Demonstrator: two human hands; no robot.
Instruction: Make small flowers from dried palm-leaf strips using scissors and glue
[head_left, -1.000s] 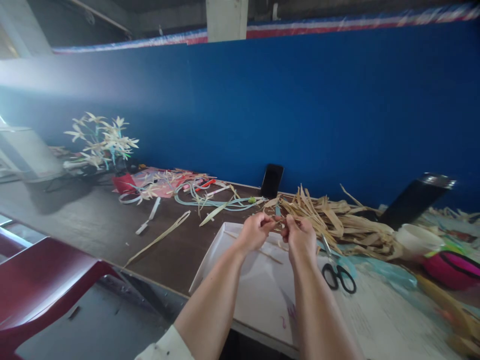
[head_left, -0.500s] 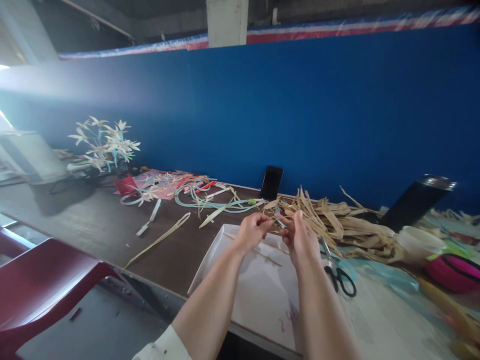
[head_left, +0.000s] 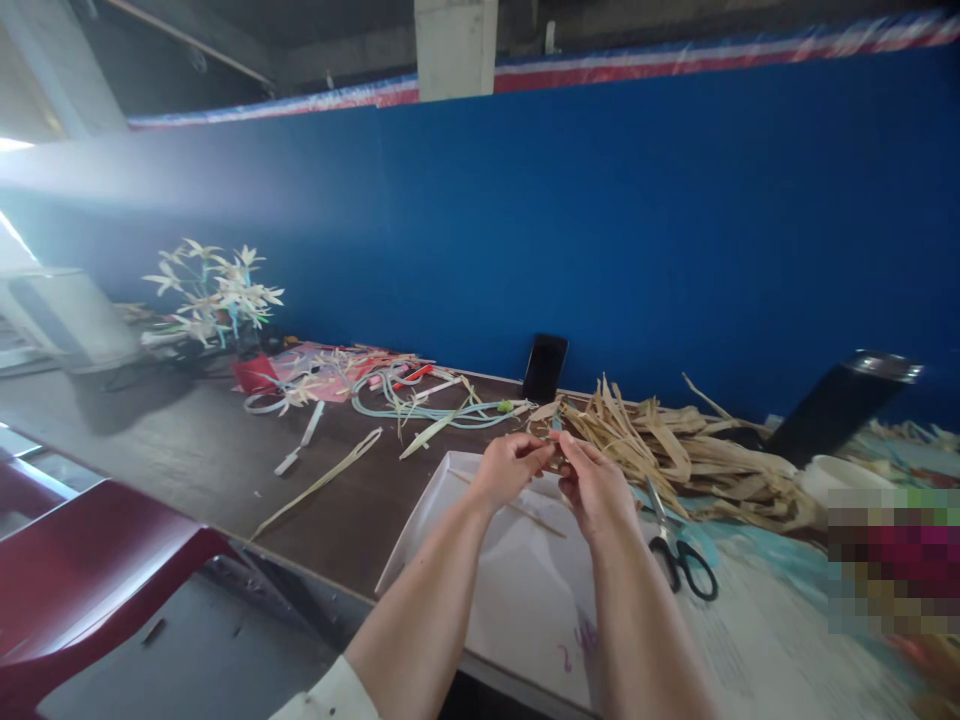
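My left hand and my right hand meet above the white box lid, fingertips close together. The fingers of both are closed in a pinch around something small that is mostly hidden. A thin dry strip lies in the lid under my left hand. Right of my right hand, scissors with black handles rest beside a heap of dry husks. Behind the hands a black phone leans against the blue partition.
Pale blue cords and a pink sheet with strips lie left of the phone. Farther left stands a bunch of husk flowers. A black bottle and a white bowl are at the right. A red chair is at lower left.
The fingers of my right hand, spread before, have closed and moved in toward my left fingertips. The view has shifted slightly.
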